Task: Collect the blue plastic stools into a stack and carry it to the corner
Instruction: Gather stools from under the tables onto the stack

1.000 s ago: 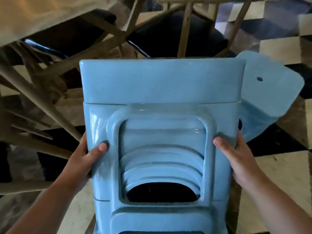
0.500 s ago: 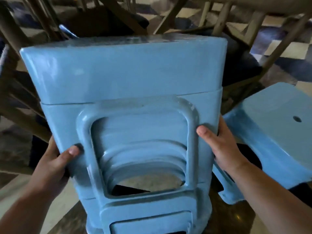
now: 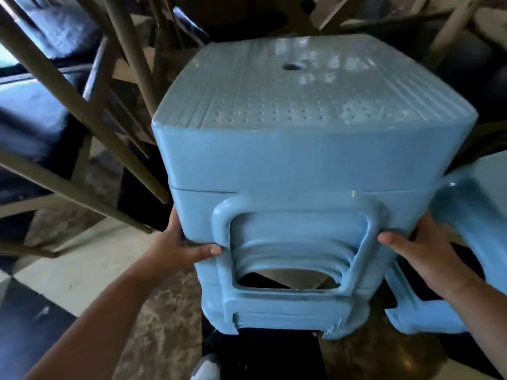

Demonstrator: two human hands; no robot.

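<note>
Stack of nested blue plastic stools point(image 3: 307, 165) fills the centre of the head view, held between both hands. The top stool's square seat, dotted with small dimples and a round hole near its far edge, tips slightly toward the camera. Seam lines below the seat rim and at the foot of the stack mark several stools nested one inside another; exact count cannot be told. The near side wall has a raised rectangular frame around an arched opening, with ridged inner walls visible through it.

Left hand point(image 3: 178, 246): at 8 o'clock of the stack, thumb laid across the near face beside the raised frame, remaining fingers wrapped round the left corner and out of sight. It grips the stack.

Right hand point(image 3: 428, 259): at 4 o'clock, thumb pressed against the right edge of the raised frame, fingers curled behind the right corner. It too grips the stack.

A separate blue plastic stool point(image 3: 472, 242) stands at 3 o'clock, just beside the stack and the right hand; whether it touches the stack cannot be told.

Tan wooden chair legs point(image 3: 82, 105) with dark seat cushions occupy 9 to 12 o'clock behind the stack. The checkered tile floor point(image 3: 90, 270) of pale and dark squares shows at 7 o'clock.
</note>
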